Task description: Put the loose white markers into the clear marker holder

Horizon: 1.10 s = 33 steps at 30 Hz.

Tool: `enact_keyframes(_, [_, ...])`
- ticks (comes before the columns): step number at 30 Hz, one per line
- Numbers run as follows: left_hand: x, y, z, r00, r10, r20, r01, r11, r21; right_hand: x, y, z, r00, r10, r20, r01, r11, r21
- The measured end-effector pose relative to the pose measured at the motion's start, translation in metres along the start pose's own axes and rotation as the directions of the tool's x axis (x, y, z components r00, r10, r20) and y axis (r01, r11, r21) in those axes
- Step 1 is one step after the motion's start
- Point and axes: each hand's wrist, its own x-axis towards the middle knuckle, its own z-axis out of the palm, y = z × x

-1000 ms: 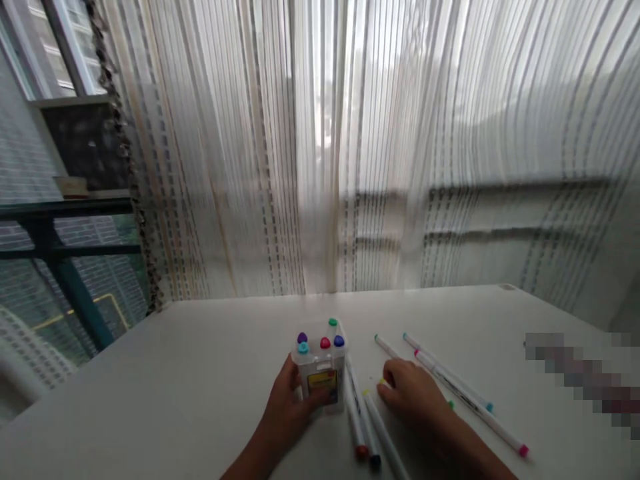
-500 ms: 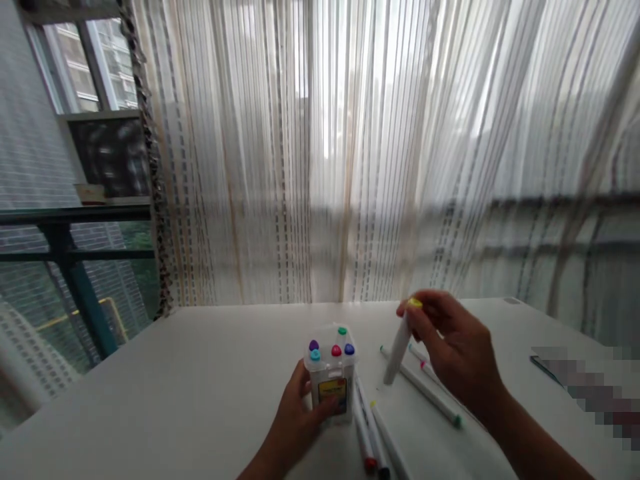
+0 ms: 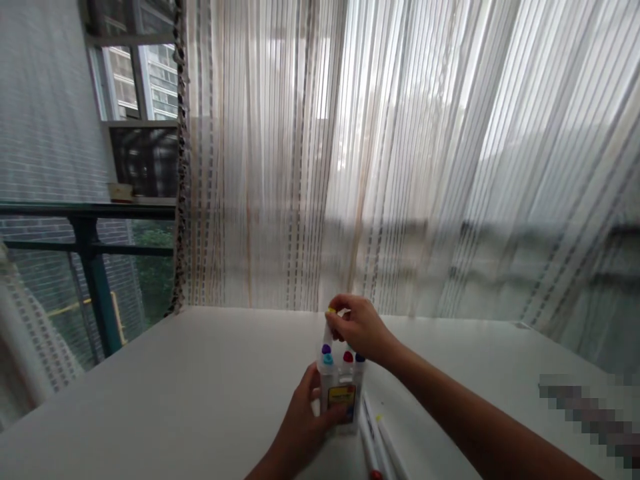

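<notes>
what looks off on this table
Nothing looks spilled or damaged. The only oddity is the white markers lying loose on the table beside the clear plastic holder, rather than standing in it. A pixelated patch hides part of the table at right.
</notes>
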Motion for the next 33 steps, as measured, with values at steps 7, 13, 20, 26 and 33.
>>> enact_keyframes(7, [0.000, 0.003, -0.001, 0.999, 0.042, -0.014, -0.041, 0.997, 0.066, -0.014, -0.008, 0.009, 0.984, -0.021, 0.178, 0.079, 0.943, -0.323])
enact_keyframes(13, [0.000, 0.002, -0.002, 0.998, 0.062, -0.015, -0.062, 0.998, 0.029, -0.018, -0.010, 0.005, 0.978, -0.061, 0.199, 0.128, 0.929, -0.347])
enact_keyframes(20, [-0.003, 0.003, 0.001, 0.998, 0.002, -0.061, -0.003, 1.000, -0.025, -0.027, -0.005, -0.027, 0.999, -0.008, 0.053, 0.030, 0.900, -0.436])
enact_keyframes(26, [0.001, -0.003, 0.000, 0.998, -0.041, -0.037, 0.038, 0.997, -0.065, -0.059, 0.045, -0.055, 0.984, 0.175, -0.011, -0.144, 0.770, -0.622])
enact_keyframes(33, [0.004, -0.001, 0.001, 0.998, -0.027, -0.064, 0.027, 1.000, -0.004, -0.101, 0.106, -0.066, 0.920, 0.374, -0.121, -0.362, 0.689, -0.627])
